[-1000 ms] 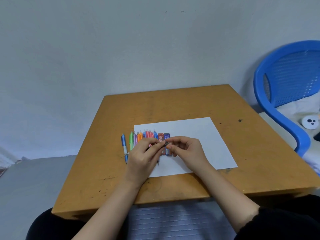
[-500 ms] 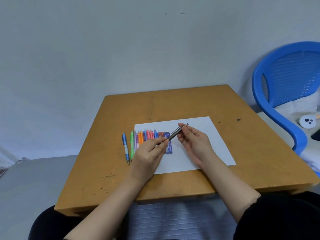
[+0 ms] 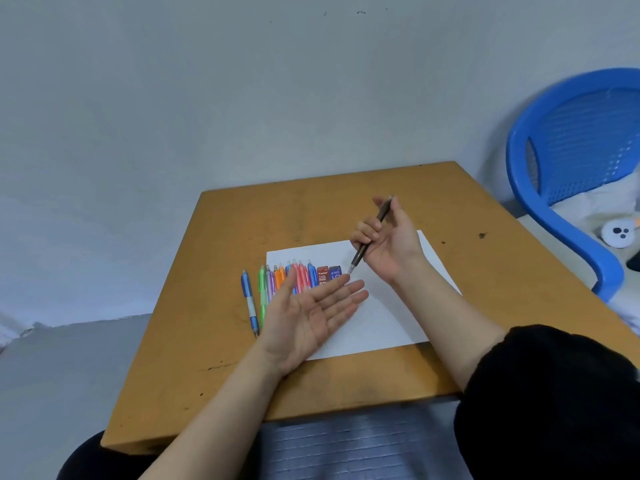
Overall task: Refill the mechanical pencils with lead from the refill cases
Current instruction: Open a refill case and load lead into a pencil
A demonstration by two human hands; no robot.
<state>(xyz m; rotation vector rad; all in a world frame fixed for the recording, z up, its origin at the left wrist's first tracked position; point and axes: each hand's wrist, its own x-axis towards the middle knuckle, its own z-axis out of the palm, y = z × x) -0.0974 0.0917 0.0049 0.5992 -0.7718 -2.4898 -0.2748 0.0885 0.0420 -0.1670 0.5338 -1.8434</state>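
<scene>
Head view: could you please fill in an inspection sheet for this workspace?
Surface: scuffed wooden table, with a white paper sheet on it.
Job's things: dark pencil held tip-down; coloured pencils in a row; blue pencil lying off the sheet; red refill case and blue refill case beside the row.
Clutter: nothing seen.
Grips: right hand grips the dark pencil; left hand open, palm up, near its tip.
Cables: nothing seen.
Surroundings: plain wall; blue chair to the right.

We read "Faster" and "2B" on the red case [image 3: 322, 274]; the blue case [image 3: 335, 273] is too blurred to read.
</scene>
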